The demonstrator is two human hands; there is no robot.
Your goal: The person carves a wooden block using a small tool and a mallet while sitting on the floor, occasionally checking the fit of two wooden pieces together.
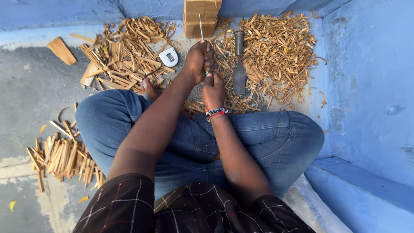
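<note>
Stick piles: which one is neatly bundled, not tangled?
The small pile by the person's left knee: straight sticks lying roughly parallel. The piles ahead, left and right, are loose, the right one mostly curled shavings.

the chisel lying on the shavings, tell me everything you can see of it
The chisel lies flat on the heap of curled wood shavings, just right of the person's right hand and not touched by either hand. Its rounded dark grey handle points away from the person, toward the wooden block; the flat metal blade widens toward the near end. It looks dull and worn. The left hand grips a different, thin metal tool.
</note>
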